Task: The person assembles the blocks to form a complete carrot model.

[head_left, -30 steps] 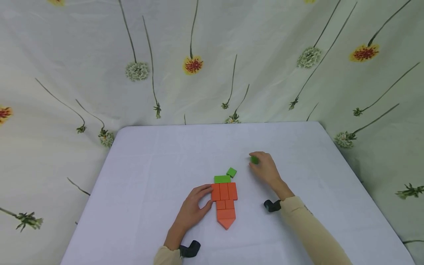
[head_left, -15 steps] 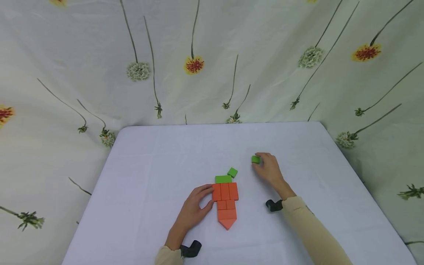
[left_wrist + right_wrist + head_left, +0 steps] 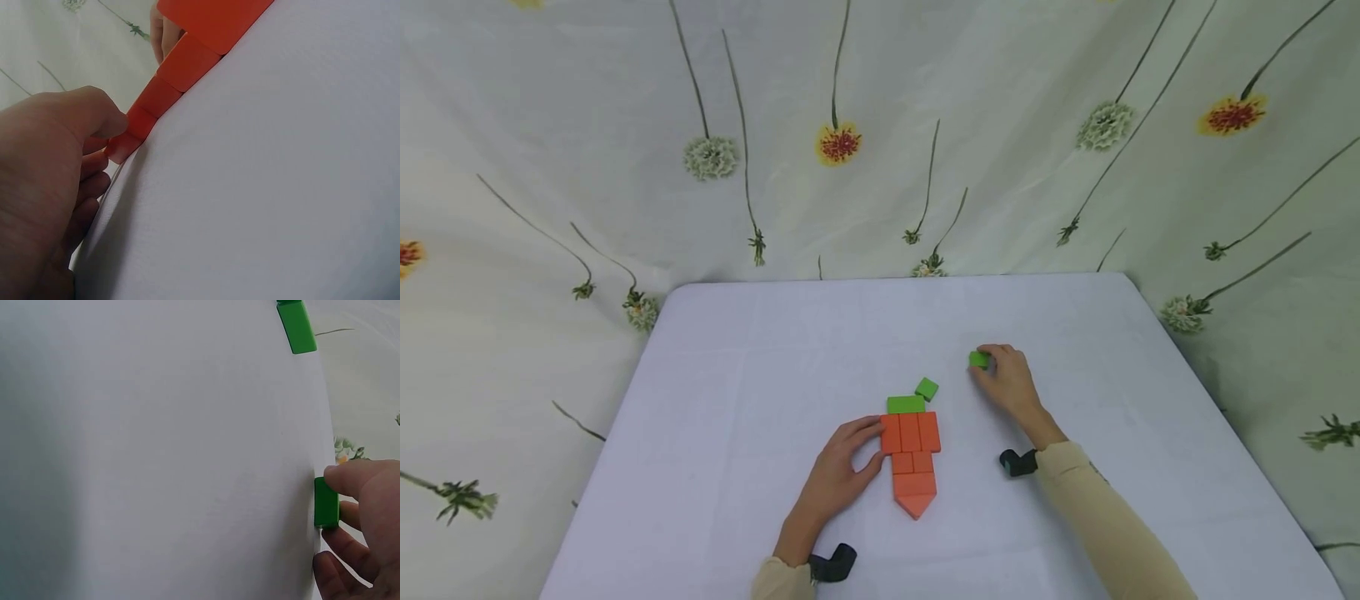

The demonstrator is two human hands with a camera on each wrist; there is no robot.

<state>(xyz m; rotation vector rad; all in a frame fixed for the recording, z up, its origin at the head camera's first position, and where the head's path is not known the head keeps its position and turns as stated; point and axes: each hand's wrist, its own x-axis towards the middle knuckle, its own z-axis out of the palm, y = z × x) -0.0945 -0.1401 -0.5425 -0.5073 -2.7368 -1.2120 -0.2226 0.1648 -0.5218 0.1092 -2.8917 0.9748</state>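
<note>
In the head view, orange-red blocks form a carrot-like shape on the white table, with a triangular block (image 3: 915,506) at the near end. A green rectangular block (image 3: 906,404) tops it, and a tilted small green block (image 3: 927,389) meets its far right corner. My left hand (image 3: 835,475) rests thumb and fingertips against the leftmost tall orange block (image 3: 891,434), also seen in the left wrist view. Farther right, my right hand (image 3: 1007,387) pinches another small green block (image 3: 326,503) between thumb and fingers, low at the table surface. Some right fingers are hidden behind that block.
A white cloth covers the table (image 3: 760,350). Behind it hangs a pale flower-printed fabric (image 3: 1000,150). Black wrist straps (image 3: 832,563) with cameras stick out from both wrists.
My right hand shifted slightly right between the first and second frames, and more of its green block came into view. The left hand and the laid blocks stay put.
</note>
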